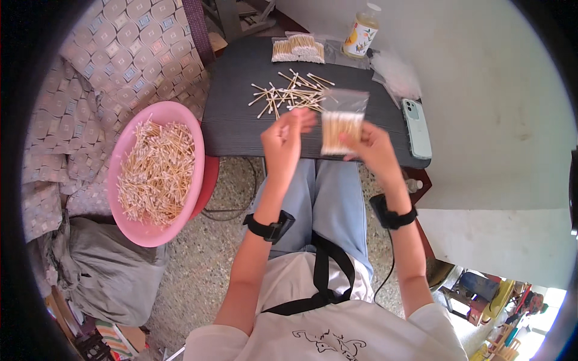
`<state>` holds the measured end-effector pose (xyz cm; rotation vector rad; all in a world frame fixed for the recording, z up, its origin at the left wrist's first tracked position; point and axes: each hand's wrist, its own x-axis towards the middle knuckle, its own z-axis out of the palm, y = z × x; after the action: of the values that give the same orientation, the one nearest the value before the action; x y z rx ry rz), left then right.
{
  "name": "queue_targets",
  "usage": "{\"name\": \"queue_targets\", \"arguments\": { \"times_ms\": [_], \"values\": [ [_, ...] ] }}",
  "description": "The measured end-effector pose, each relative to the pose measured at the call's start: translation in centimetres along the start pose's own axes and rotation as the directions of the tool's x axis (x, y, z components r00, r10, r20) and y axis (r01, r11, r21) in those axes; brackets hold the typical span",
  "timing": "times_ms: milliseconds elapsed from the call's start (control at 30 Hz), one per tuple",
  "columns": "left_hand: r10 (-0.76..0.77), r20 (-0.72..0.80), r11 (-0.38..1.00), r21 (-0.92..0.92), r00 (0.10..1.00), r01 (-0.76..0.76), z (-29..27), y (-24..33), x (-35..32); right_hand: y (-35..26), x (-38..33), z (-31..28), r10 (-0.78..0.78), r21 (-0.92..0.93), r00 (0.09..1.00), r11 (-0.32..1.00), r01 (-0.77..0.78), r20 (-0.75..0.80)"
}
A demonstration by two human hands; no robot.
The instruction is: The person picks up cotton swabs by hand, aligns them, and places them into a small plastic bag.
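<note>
My right hand (374,149) grips a clear plastic bag (344,101) by its lower right side, above the near edge of the dark table. Cotton swabs stand in a tight row inside the bag. Just left of it, my left hand (285,137) is open, its fingers stretched toward the bag and slightly blurred, with nothing visible in them. Beyond both hands, loose cotton swabs (290,93) lie scattered on the table (232,120). Several filled swab bags (298,49) are piled at the table's far edge.
A pink basin (114,174) heaped with cotton swabs stands left of the table. At the back right are a bottle (361,31) and clear empty bags (396,75). A pale phone (415,129) lies on the right edge, near the wall. Patterned fabric covers the left side.
</note>
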<state>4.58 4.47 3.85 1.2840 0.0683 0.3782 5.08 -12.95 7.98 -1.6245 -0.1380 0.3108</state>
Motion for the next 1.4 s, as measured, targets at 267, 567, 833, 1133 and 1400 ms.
{"name": "queue_targets", "arguments": {
  "times_ms": [267,567,833,1133,1400],
  "values": [
    [0.478,0.132,0.535,0.741,0.869,-0.407,-6.8,-1.9,4.3,-3.0,10.8,-7.4,-0.039,-0.001,0.996,0.999,0.039,-0.08],
    [0.491,0.104,0.421,0.841,0.865,-0.34,-6.9,-3.0,4.2,-0.4,24.5,-5.6,-0.442,-0.877,0.872,0.479,0.034,-0.208],
    [0.473,0.09,0.415,0.855,0.876,-0.312,-6.7,-3.0,4.0,1.9,27.3,-5.0,-0.489,-0.826,0.845,0.554,0.108,-0.218],
    [0.481,0.098,0.407,0.855,0.871,-0.32,-7.0,-3.0,4.0,1.2,24.4,-4.3,-0.241,-0.664,0.946,0.747,0.039,-0.216],
    [0.511,0.095,0.406,0.849,0.854,-0.338,-7.2,-3.8,4.2,1.1,20.8,-5.2,-0.609,-0.898,0.793,0.356,0.259,-0.013]
  ]
}}
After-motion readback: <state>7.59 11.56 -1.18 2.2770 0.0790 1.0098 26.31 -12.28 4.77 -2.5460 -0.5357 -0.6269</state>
